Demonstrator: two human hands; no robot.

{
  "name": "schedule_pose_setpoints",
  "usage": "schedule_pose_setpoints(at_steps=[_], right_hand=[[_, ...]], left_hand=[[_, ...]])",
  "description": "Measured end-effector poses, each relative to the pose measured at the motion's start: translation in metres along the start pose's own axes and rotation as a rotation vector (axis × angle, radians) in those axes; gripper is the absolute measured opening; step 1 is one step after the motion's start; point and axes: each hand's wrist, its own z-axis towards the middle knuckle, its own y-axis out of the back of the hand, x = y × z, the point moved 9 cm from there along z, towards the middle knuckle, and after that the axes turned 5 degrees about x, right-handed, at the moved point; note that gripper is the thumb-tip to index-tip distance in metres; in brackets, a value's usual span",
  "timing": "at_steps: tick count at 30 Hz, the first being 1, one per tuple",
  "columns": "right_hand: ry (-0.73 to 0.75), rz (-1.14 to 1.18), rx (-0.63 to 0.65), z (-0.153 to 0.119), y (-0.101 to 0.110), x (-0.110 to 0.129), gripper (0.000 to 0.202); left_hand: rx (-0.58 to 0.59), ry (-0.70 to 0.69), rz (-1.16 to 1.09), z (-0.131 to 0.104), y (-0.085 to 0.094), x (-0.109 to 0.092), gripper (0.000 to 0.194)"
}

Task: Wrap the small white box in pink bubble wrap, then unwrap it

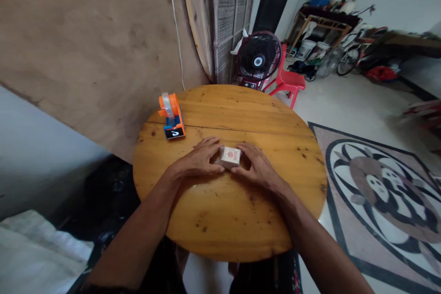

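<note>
A small pale box with a red printed mark on top is between my two hands, near the middle of the round wooden table. My left hand curves round its left end, thumb at the near side and fingers at the far side. At the right end, my right hand grips in a like way, its thumb by the near edge and its fingertips by the far corner. The box's underside is hidden. An orange and blue tape dispenser with a roll of clear tape stands at the table's back left.
A plywood panel rises beyond the table's left side. Behind the table are a fan and a red plastic chair. A panda-patterned floor design lies to the right. A white sack is at lower left.
</note>
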Motion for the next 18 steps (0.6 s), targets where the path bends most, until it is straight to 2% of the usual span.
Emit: schedule_pose_setpoints(at_steps=[4, 8, 18], right_hand=[[0.014, -0.01, 0.046, -0.0002, -0.001, 0.0028, 0.057], [0.039, -0.016, 0.022, 0.0005, -0.0008, 0.0066, 0.051], [0.083, -0.019, -0.025, 0.0007, -0.0037, 0.0082, 0.05]], left_hand=[[-0.009, -0.01, -0.01, -0.0007, 0.0005, 0.0007, 0.071], [-0.017, -0.009, -0.01, 0.0005, -0.0007, 0.0035, 0.066], [-0.029, -0.006, -0.015, 0.0007, 0.0003, 0.0006, 0.063]])
